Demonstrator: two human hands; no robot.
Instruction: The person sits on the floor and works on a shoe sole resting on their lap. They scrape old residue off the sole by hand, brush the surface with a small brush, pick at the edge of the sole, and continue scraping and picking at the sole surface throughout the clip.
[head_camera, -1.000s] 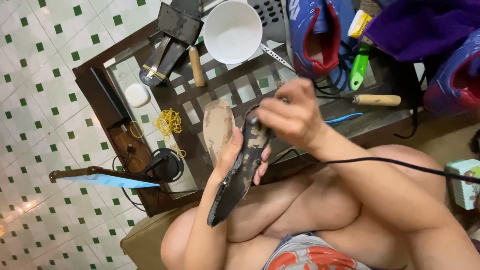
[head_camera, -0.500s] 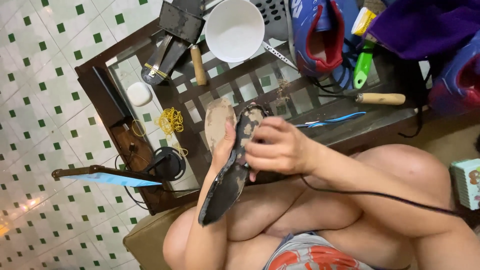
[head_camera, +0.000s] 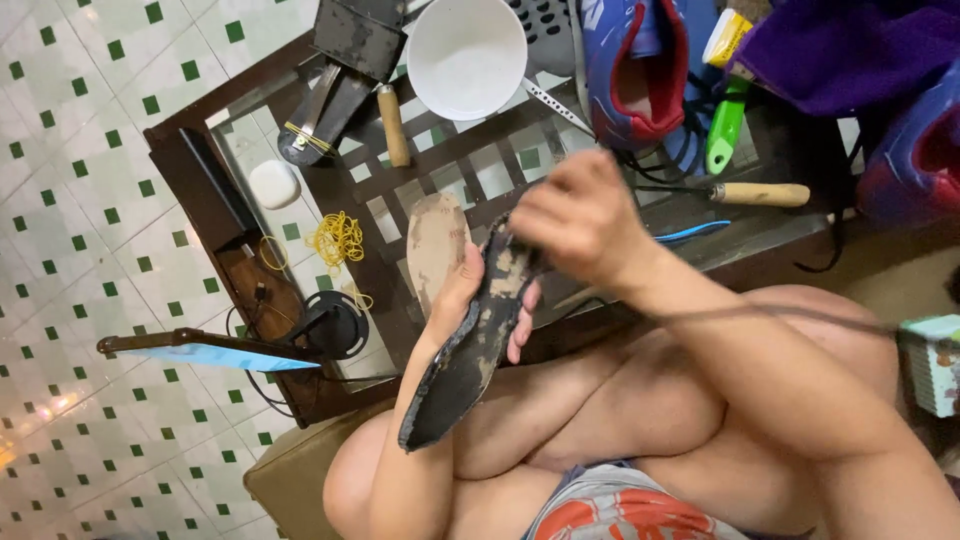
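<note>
Black sole (head_camera: 470, 350), worn and blotched with tan residue, is lying tilted across the left hand (head_camera: 470, 300), its upper end being pinched under the right hand (head_camera: 580, 215).

We see bare arms and bare legs, no sleeves, no gloves on either hand; grey shorts (head_camera: 620, 510) carry an orange-red pattern.

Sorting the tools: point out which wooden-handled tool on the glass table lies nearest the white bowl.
The short wooden handle lying just left of the white bowl; the other wooden-handled tool lies far right, beyond the blue shoe.
</note>
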